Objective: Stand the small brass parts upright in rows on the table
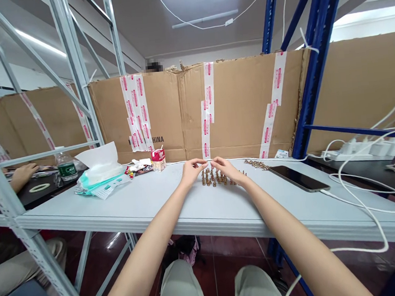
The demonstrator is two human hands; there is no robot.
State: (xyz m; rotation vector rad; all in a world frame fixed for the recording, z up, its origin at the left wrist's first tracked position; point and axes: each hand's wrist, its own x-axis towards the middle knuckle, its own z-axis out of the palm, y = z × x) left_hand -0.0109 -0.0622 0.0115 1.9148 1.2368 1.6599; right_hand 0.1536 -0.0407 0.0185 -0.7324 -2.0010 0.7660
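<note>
Small brass-coloured pieces (214, 179) stand upright in a group on the light grey shelf top (137, 208). My left hand (193, 170) is at the left rear of the group, its fingers pinched together. Close by on the right, my right hand (225, 168) hovers over the rear of the pieces, thumb and fingertips pressed together. Whatever either pinch holds is too small to make out. Part of the group is hidden behind my right hand and wrist. A loose pile of similar brass pieces (257, 164) lies to the right, near the cardboard wall.
A tablet or phone (299, 178) with a white cable lies at the right. To the left are a red-and-white drink carton (158, 160), wrappers (139, 167) and a tissue pack (104, 172). Cardboard (242, 102) closes the back. Another person's hand (25, 174) rests at the far left.
</note>
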